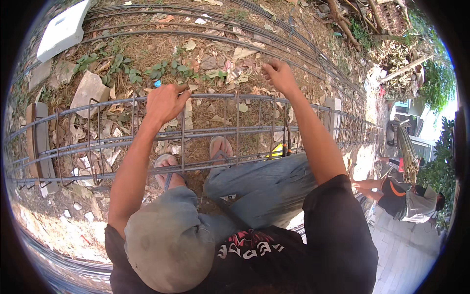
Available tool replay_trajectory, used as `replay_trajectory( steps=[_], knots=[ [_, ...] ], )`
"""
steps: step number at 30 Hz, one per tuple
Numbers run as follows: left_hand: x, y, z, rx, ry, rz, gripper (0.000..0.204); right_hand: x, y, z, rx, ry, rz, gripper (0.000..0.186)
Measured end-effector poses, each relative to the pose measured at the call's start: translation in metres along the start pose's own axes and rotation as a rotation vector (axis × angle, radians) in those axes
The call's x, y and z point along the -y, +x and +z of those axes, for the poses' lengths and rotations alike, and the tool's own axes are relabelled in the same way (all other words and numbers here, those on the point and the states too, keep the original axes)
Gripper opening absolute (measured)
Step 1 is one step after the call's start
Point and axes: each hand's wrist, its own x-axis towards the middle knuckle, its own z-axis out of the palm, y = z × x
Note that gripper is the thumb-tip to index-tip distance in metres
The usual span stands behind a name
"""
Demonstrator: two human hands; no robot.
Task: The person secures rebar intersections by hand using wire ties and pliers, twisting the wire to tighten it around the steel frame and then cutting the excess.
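A long rebar cage (205, 131), made of several long bars with square wire ties around them, lies across in front of me over my feet. My left hand (166, 104) is closed over its far top bar, left of the middle. Beyond that bar, my right hand (278, 76) hangs in the air with its fingers curled together. Whatever those fingers may pinch is too small to make out. A pair of pincers (288, 139) with dark handles and orange marks hangs at the cage below my right forearm. Beside the handles shows a yellow piece (277, 151).
Loose rebar rods (196, 36) run along the ground beyond the cage. A white plastic stool (63, 29) stands far left, near a broken concrete block (90, 93). Wooden support (36, 142) sits under the cage's left end. At right, another person (404, 198) is near bundled poles (407, 154).
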Motion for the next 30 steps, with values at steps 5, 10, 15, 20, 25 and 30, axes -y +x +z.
replay_trajectory(
  steps=[5, 10, 15, 20, 25, 30],
  knots=[
    [-0.001, 0.000, -0.007, 0.035, 0.016, -0.007, 0.041, -0.100, -0.086, -0.073, 0.040, -0.560, 0.147, 0.066],
    [0.008, 0.001, -0.015, 0.048, 0.002, -0.042, 0.043, -0.100, -0.141, -0.053, 0.650, -0.611, 0.374, 0.072],
    [-0.017, 0.018, -0.006, 0.161, -0.002, -0.037, 0.047, -0.139, -0.156, -0.034, 0.716, -0.403, 0.525, 0.062],
    [0.030, 0.016, -0.014, 0.147, -0.140, -0.074, 0.052, -0.087, -0.126, -0.038, 0.680, -0.528, 0.428, 0.043],
    [-0.021, 0.005, -0.009, 0.033, -0.082, -0.081, 0.045, -0.142, -0.139, -0.054, 0.036, -0.435, 0.174, 0.039],
    [-0.021, -0.037, 0.009, -0.325, -0.122, -0.205, 0.047, -0.042, -0.133, -0.092, 0.120, -0.499, 0.110, 0.031]
  ],
)
